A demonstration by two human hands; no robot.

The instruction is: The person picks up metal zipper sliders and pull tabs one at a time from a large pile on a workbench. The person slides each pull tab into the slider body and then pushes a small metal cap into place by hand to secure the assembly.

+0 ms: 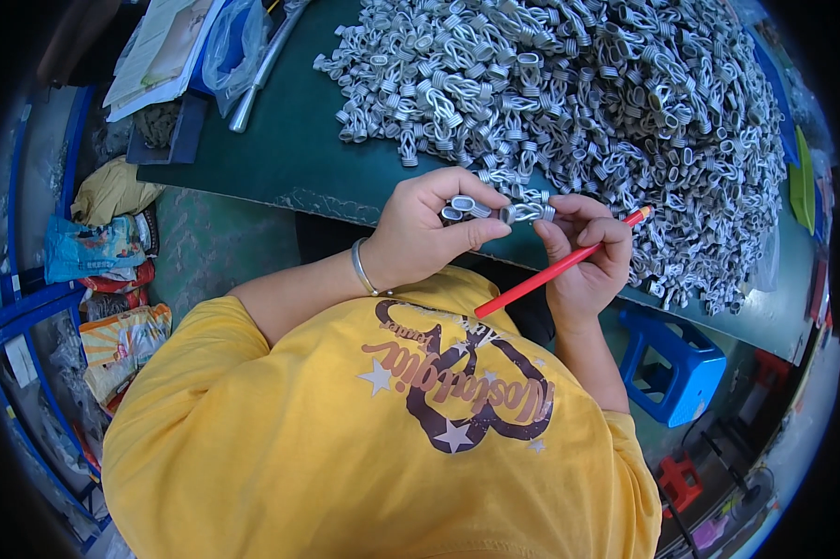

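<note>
Between my two hands is a small grey looped part with ribbed collars. My left hand pinches its left end between thumb and forefinger. Another grey piece with an oval opening shows against the palm of that hand. The fingertips of my right hand close on the other end of the looped part. A red pencil also lies across the fingers of my right hand, its tip end hard to make out. Just beyond both hands spreads a large pile of similar grey looped parts.
The pile covers much of the green table. Papers, a plastic bag and a grey bin sit at the far left. A blue stool stands below the table at right. Bags fill the left shelf.
</note>
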